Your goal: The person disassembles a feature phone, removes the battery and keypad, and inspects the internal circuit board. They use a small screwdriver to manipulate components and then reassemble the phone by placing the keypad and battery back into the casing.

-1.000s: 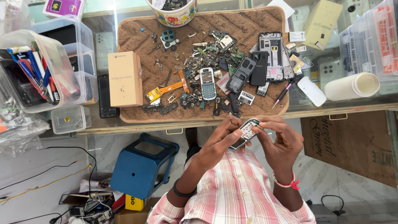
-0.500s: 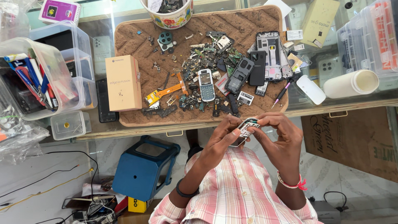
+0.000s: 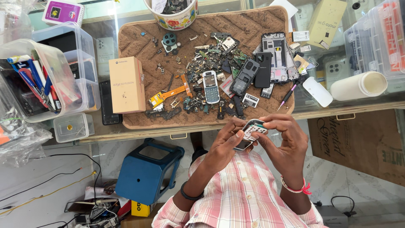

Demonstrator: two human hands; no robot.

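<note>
This was a phone repair shop or small workshop w/ a glass-topped counter [image 3: 337, 110]. A brown fibre work mat [image 3: 139, 38] was strewn w/ dismantled dark phone bodies [image 3: 247, 76], a small silver keypad handset [image 3: 210, 86], loose circuit bits and orange flex cables [image 3: 171, 93]. Clear plastic bins [image 3: 67, 80] held blue- and red-handled hand tools [image 3: 29, 80]; a floral-print tub [image 3: 175, 19] was full of spare parts. Tan cardboard phone boxes [image 3: 126, 84] sat nearby, more handsets showed under the glass, and a blue plastic stool [image 3: 145, 175] stood below by tangled wires.
</note>
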